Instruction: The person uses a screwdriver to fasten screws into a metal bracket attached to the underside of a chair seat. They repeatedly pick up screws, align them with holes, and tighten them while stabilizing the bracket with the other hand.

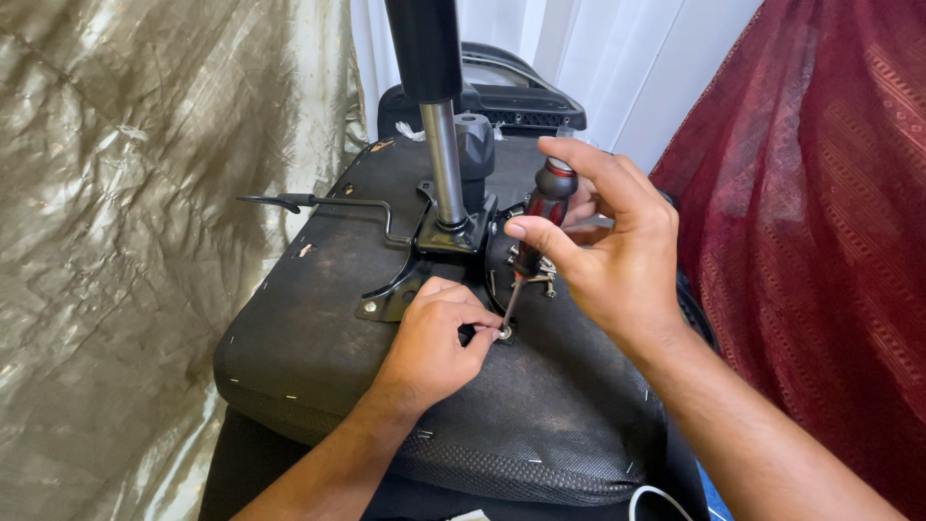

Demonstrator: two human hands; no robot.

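Upturned chair seat (pixel 318 357) at frame centre, metal plate (pixel 405 289) partly fixed. Screwdriver (pixel 540 217) gripped in right hand (pixel 608 251), tip on screw (pixel 504 332) pinched by left hand (pixel 434 342). Screw judged not yet tightened, sitting proud of fabric

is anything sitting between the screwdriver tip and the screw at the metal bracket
Nothing visible does. The red-and-black-handled screwdriver in the right hand has its tip at the small silver screw, which the left hand pinches beside the black metal bracket.
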